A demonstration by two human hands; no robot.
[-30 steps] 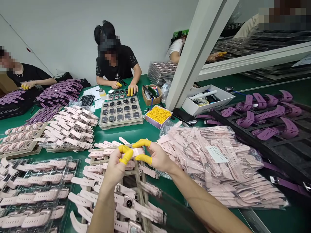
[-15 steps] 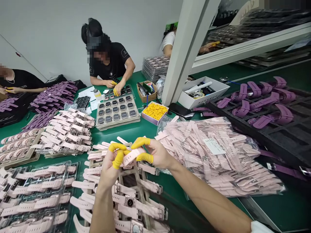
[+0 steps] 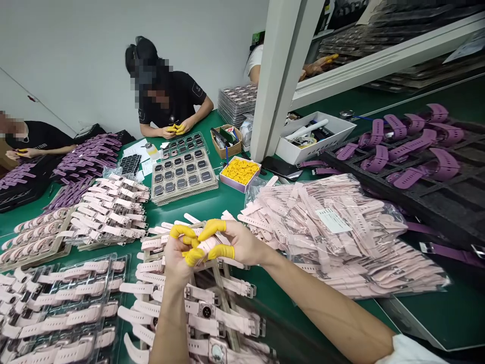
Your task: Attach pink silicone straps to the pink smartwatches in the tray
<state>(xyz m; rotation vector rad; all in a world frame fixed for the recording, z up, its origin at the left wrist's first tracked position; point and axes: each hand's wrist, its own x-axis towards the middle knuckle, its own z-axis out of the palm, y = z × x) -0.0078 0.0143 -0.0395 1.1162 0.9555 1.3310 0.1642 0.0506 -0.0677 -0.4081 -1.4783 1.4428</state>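
Note:
My left hand (image 3: pixel 179 256) and my right hand (image 3: pixel 235 239), with yellow covers on thumbs and fingers, are closed together on a pale pink watch strap (image 3: pixel 208 245). The strap is curled between the fingertips. Whether a watch case is attached is hidden by my fingers. Right beneath my hands is a tray holding pink-strapped smartwatches (image 3: pixel 206 310), some with their round sensor backs facing up. To the right of my hands lies a clear plastic bag of loose pink straps (image 3: pixel 303 227) with a white label.
More trays of pink watches (image 3: pixel 64 318) stand at left. Beyond are a tray of dark watch cases (image 3: pixel 184 177), a box of yellow finger covers (image 3: pixel 240 174) and a white box (image 3: pixel 314 136). A black tray with purple straps (image 3: pixel 413 151) is at right. A co-worker (image 3: pixel 170 101) sits opposite.
My hands have drawn closer together, and my fingers cover more of the pink strap. Across the table, the co-worker's hands have come together. The view has shifted slightly.

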